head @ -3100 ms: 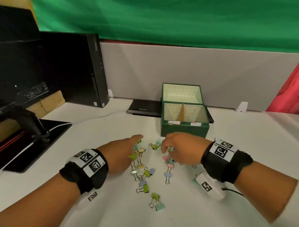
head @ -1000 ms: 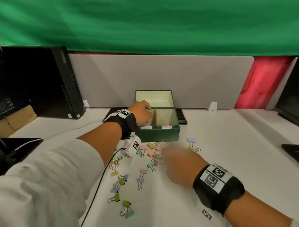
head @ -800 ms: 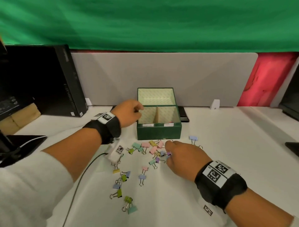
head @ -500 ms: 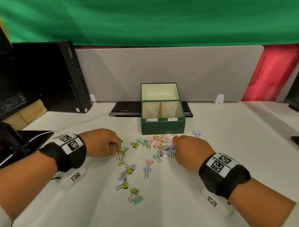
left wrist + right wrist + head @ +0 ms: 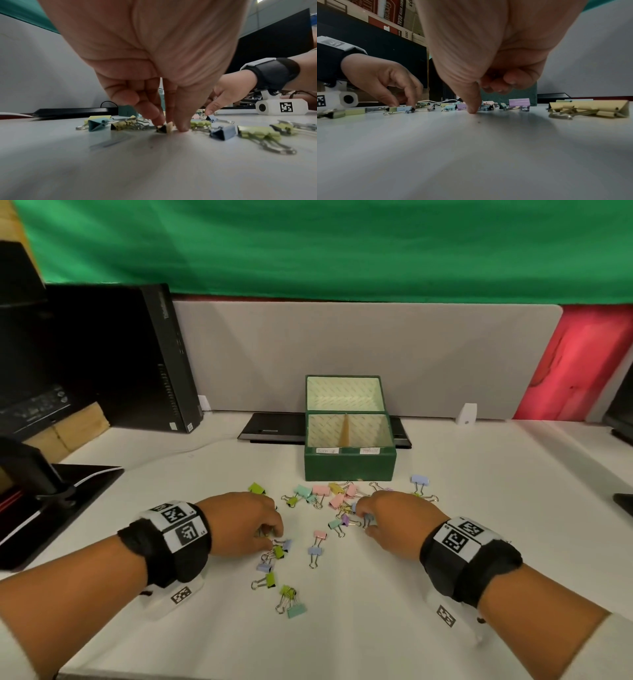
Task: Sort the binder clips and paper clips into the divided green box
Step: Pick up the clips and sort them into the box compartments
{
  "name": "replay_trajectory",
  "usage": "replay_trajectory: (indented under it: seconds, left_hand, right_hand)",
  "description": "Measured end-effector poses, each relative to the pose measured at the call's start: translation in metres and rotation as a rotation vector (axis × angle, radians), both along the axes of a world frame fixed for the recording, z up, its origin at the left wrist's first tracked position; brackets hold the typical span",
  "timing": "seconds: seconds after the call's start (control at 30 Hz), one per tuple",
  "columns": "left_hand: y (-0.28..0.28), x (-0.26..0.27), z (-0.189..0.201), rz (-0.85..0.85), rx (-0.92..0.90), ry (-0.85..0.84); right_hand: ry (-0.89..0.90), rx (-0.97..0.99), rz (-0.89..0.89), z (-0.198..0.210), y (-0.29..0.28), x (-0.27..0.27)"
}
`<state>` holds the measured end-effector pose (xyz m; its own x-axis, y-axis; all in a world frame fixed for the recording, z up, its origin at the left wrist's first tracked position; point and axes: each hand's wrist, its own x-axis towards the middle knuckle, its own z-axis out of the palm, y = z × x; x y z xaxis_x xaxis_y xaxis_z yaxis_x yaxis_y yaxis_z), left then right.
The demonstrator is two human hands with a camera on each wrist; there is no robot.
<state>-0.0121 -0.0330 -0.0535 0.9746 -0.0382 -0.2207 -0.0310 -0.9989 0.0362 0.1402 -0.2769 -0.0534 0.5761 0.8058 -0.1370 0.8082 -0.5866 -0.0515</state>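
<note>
Head view: left hand [image 5: 245, 525], back from the open divided green cardboard box [image 5: 349, 467], pinches a small yellow binder clip [image 5: 164, 127]; right hand [image 5: 394, 522] seemingly pinches another among scattered pastel clips [image 5: 320, 494], so sorting continues.

An office workstation is being shown. It is being indicated by a white desk [image 5: 479, 508], a grey partition screen [image 5: 342, 354] and a black desktop computer [image 5: 137, 354].

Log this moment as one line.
left hand: pinching yellow clip on table | right hand: fingertips in clip pile, grip unclear | green box: open, contents hidden
</note>
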Motion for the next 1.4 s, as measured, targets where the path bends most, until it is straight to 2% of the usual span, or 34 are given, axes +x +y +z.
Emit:
replay_trajectory:
  seconds: [0.23,0.33,0.43,0.53,0.6,0.7,0.83,0.97,1.17,1.3,1.4]
  left_hand:
    - [-0.004,-0.001,-0.001,0.026,-0.055,-0.016]
    - [-0.004,-0.003,0.005,0.056,-0.076,-0.092]
    - [-0.005,-0.004,0.016,0.132,-0.2,-0.225]
    - [-0.008,-0.007,0.021,0.26,-0.42,-0.314]
    - [-0.01,-0.013,0.02,0.288,-0.458,-0.273]
    - [-0.011,-0.021,0.021,0.284,-0.376,-0.148]
    - [-0.009,-0.026,0.022,0.233,-0.225,0.039]
    - [0.0,-0.018,0.017,0.131,-0.092,0.039]
    - [0.01,0.001,0.016,-0.003,-0.101,0.157]
    - [0.013,0.003,0.013,0.077,-0.222,0.158]
    - [0.007,0.001,0.016,0.134,-0.247,0.183]
  right_hand:
    - [-0.028,-0.052,0.008,-0.007,0.008,0.007]
    - [-0.027,-0.063,0.009,-0.007,0.009,0.006]
    - [-0.012,-0.095,-0.004,-0.003,0.009,0.002]
    - [-0.019,-0.054,-0.042,0.005,0.007,-0.005]
    - [-0.015,-0.024,-0.093,0.011,0.002,-0.009]
    - [0.032,-0.063,-0.148,0.014,-0.007,-0.01]
    - [0.005,-0.109,-0.117,0.01,-0.005,-0.01]
    - [-0.003,-0.132,-0.087,0.006,-0.003,-0.006]
    - [0.038,-0.131,-0.034,0.007,-0.003,-0.016]
    - [0.082,-0.109,-0.037,0.01,0.002,-0.016]
    - [0.131,-0.125,-0.06,0.011,0.004,-0.014]
